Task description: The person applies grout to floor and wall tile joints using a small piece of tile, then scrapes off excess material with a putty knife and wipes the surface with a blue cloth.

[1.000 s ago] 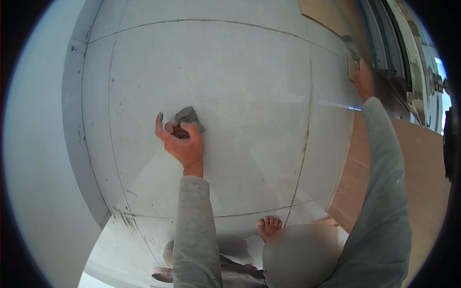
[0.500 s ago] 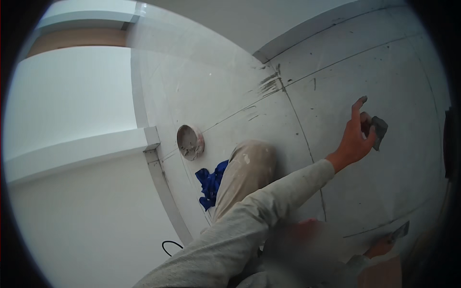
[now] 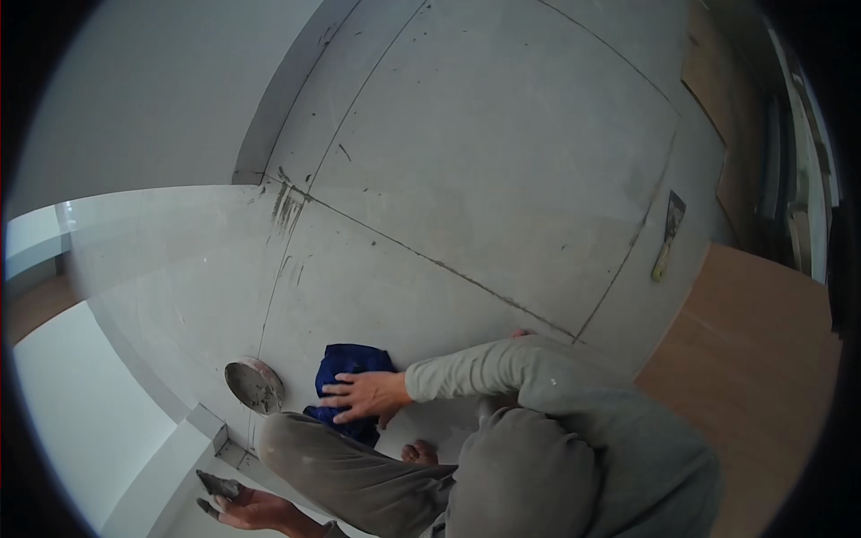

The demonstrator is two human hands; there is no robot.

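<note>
My left hand [image 3: 260, 513], at the lower left, holds a small dark grey flat piece [image 3: 218, 485] between its fingers. One fingertip of that hand is coated in grey. Near my knees, my right hand [image 3: 366, 397] lies with fingers spread on a crumpled blue cloth [image 3: 354, 359] on the floor. Left of the cloth sits a round bowl [image 3: 273, 371] with grey paste inside. A putty knife [image 3: 669, 238] with a dark smeared blade and yellowish handle lies on the tiles at the right, apart from both hands.
Pale floor tiles [image 3: 502, 152] with dark joint lines stretch ahead, with grey smears [image 3: 289, 206] near a wall corner. A brown board [image 3: 762, 359] covers the floor at the right. A low white ledge [image 3: 157, 471] runs at the lower left. My legs are bent below.
The view has swung to the right. My right hand has let go of the putty knife, now on the floor, and rests on the blue cloth. My left hand has drawn back with the grey piece.
</note>
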